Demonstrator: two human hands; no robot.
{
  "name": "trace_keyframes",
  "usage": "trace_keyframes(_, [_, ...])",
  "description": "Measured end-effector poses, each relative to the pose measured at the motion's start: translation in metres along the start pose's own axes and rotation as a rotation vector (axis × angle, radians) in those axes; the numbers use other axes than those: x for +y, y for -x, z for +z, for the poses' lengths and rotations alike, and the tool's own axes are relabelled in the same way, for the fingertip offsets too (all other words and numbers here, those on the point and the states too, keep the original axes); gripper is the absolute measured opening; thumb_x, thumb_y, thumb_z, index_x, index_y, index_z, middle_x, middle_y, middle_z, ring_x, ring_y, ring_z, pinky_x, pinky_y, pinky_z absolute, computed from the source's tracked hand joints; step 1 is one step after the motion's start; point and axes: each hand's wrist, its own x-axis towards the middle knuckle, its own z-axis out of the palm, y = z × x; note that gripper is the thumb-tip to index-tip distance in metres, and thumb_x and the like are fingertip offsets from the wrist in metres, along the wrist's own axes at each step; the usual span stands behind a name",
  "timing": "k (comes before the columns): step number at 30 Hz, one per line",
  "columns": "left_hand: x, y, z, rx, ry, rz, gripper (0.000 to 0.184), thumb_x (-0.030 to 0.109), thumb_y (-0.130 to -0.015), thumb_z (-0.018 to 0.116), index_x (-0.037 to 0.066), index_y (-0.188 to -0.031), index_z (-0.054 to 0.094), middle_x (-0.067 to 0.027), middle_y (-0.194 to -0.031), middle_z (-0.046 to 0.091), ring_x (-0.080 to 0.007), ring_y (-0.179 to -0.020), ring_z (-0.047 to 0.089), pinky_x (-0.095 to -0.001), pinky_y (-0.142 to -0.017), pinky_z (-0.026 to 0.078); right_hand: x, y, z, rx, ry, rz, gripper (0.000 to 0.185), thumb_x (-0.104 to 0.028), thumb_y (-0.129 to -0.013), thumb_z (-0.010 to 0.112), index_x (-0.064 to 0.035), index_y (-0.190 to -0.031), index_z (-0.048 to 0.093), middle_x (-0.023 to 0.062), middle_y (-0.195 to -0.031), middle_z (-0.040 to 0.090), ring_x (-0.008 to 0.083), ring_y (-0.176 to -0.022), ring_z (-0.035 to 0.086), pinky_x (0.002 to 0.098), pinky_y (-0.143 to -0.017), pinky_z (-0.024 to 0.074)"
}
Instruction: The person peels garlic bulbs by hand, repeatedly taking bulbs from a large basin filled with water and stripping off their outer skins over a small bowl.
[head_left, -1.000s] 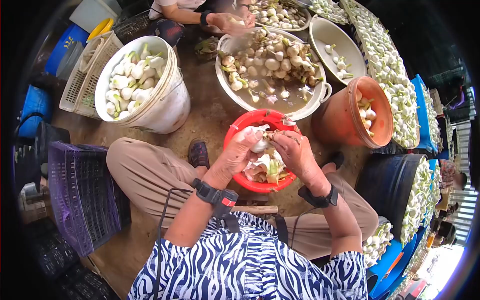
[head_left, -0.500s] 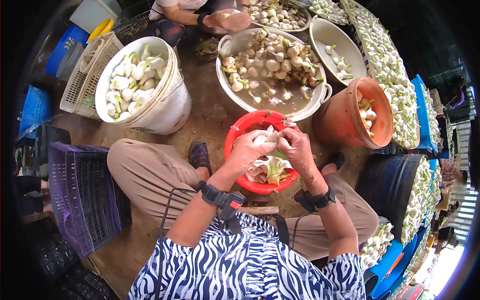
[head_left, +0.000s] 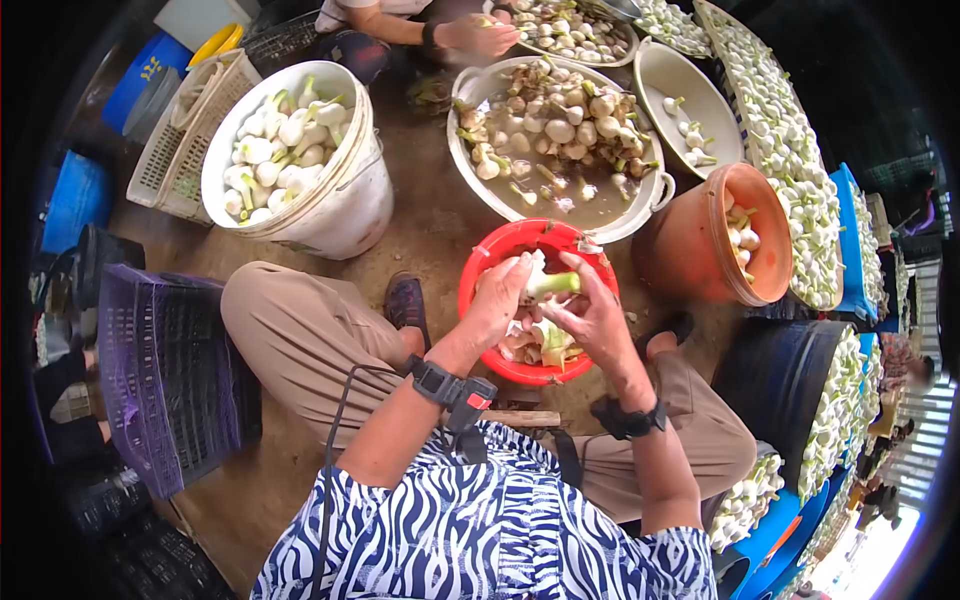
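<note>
My left hand (head_left: pixel 502 296) is closed on a garlic bulb (head_left: pixel 533 280) over the red basin (head_left: pixel 468 300). The bulb is white, and its cut green stem (head_left: pixel 560 283) points right. My right hand (head_left: pixel 597 310) is beside the stem, thumb and fingers apart around its end; whether they touch it is hard to make out. Below both hands, stripped garlic skins and leaves (head_left: pixel 555 343) lie in the red basin. Beyond it, a large pale tub (head_left: pixel 487 200) holds murky water and many unpeeled garlic bulbs (head_left: pixel 560 130).
To the left stands a white bucket (head_left: pixel 350 205) of clean garlic bulbs, with a purple-netted crate (head_left: pixel 175 380) nearer. An orange bucket (head_left: pixel 690 240) and a pale basin (head_left: pixel 660 75) hold some bulbs at right. Across from me, a co-worker's hand (head_left: pixel 480 35) is by another full basin (head_left: pixel 610 60).
My right hand has opened and drawn back from the bulb, baring its green stem. The bulb has turned in my left hand. The whole view has shifted slightly.
</note>
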Motion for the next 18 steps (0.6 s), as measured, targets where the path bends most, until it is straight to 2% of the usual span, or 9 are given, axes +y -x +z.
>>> trace_keyframes(1, [-0.002, 0.002, 0.006, 0.015, -0.175, 0.032, 0.041, 0.041, -0.099, 0.042, 0.003, -0.108, 0.055, -0.0071, -0.086, 0.063, -0.0108, -0.066, 0.061, -0.0213, -0.050, 0.050, 0.009, -0.013, 0.002, 0.073, 0.150, -0.323, 0.035, -0.014, -0.084, 0.068, -0.0002, -0.115, 0.057, 0.0076, -0.086, 0.062, 0.0108, -0.075, 0.060, 0.0242, -0.063, 0.0484])
trace_keyframes(3, [-0.005, 0.004, 0.005, -0.030, -0.152, 0.052, 0.043, 0.041, -0.098, 0.045, 0.002, -0.114, 0.055, -0.0049, -0.083, 0.063, -0.0092, -0.067, 0.059, -0.0219, -0.057, 0.049, 0.009, -0.013, -0.005, 0.071, -0.069, 0.030, 0.016, -0.015, -0.088, 0.065, -0.0005, -0.094, 0.063, 0.0030, -0.071, 0.061, 0.0066, -0.062, 0.057, 0.0223, -0.054, 0.0449])
trace_keyframes(6, [0.005, 0.006, 0.005, 0.103, -0.793, 0.240, 0.054, 0.028, -0.083, 0.067, 0.002, -0.127, 0.051, -0.0108, -0.083, 0.064, -0.0179, -0.072, 0.063, -0.0313, -0.068, 0.051, 0.006, -0.011, -0.005, 0.219, -0.018, -0.019, 0.015, -0.016, -0.089, 0.063, -0.0013, -0.084, 0.063, -0.0003, -0.061, 0.058, 0.0045, -0.051, 0.052, 0.0214, -0.047, 0.0407])
trace_keyframes(10, [0.018, 0.010, 0.013, -0.028, -1.029, 0.592, 0.056, 0.009, -0.072, 0.066, -0.001, -0.125, 0.053, -0.0147, -0.094, 0.067, -0.0173, -0.074, 0.064, -0.0294, -0.071, 0.050, 0.007, -0.007, -0.006, 0.250, -0.008, 0.017, 0.017, -0.018, -0.089, 0.064, -0.0012, -0.085, 0.063, -0.0004, -0.060, 0.057, 0.0045, -0.050, 0.050, 0.0215, -0.046, 0.0396])
trace_keyframes(11, [0.023, 0.009, 0.009, -0.028, -1.028, 0.592, 0.056, 0.009, -0.072, 0.066, -0.001, -0.125, 0.053, -0.0147, -0.094, 0.067, -0.0173, -0.074, 0.064, -0.0294, -0.071, 0.050, 0.007, -0.005, -0.011, 0.243, 0.014, -0.005, 0.017, -0.018, -0.089, 0.065, -0.0012, -0.085, 0.063, -0.0002, -0.059, 0.057, 0.0044, -0.049, 0.050, 0.0215, -0.045, 0.0388])
trace_keyframes(13, [0.037, 0.011, 0.007, -0.128, -0.673, 0.050, 0.055, 0.006, -0.074, 0.064, -0.001, -0.127, 0.052, -0.0130, -0.101, 0.067, -0.0131, -0.076, 0.062, -0.0264, -0.070, 0.050, 0.007, -0.002, -0.015, 0.235, 0.037, -0.027, 0.018, -0.019, -0.089, 0.065, -0.0011, -0.085, 0.063, -0.0001, -0.058, 0.057, 0.0042, -0.049, 0.049, 0.0214, -0.044, 0.0380])
trace_keyframes(15, [0.037, 0.010, 0.012, -0.141, -0.721, 0.114, 0.046, 0.003, -0.078, 0.060, -0.001, -0.123, 0.054, -0.0092, -0.097, 0.066, -0.0085, -0.076, 0.060, -0.0239, -0.068, 0.049, 0.004, 0.002, -0.018, 0.245, -0.023, 0.065, 0.019, -0.019, -0.089, 0.065, -0.0011, -0.084, 0.063, 0.0004, -0.058, 0.057, 0.0044, -0.048, 0.049, 0.0218, -0.044, 0.0373])
trace_keyframes(17, [0.035, 0.013, 0.023, 0.099, -0.363, 0.087, 0.035, 0.002, -0.080, 0.058, -0.001, -0.115, 0.055, -0.0069, -0.088, 0.063, -0.0069, -0.074, 0.059, -0.0243, -0.067, 0.049, 0.006, 0.001, -0.021, 0.275, -0.035, 0.028, 0.018, -0.019, -0.089, 0.065, -0.0014, -0.085, 0.063, 0.0004, -0.058, 0.057, 0.0042, -0.048, 0.049, 0.0217, -0.043, 0.0364])
trace_keyframes(18, [0.027, 0.010, 0.027, 0.085, -0.369, 0.236, 0.028, 0.003, -0.081, 0.059, 0.000, -0.108, 0.055, -0.0059, -0.082, 0.062, -0.0064, -0.073, 0.058, -0.0246, -0.067, 0.049, 0.006, 0.000, -0.021, 0.299, -0.052, 0.043, 0.018, -0.019, -0.089, 0.065, -0.0012, -0.085, 0.063, 0.0005, -0.058, 0.057, 0.0046, -0.049, 0.049, 0.0222, -0.044, 0.0371])
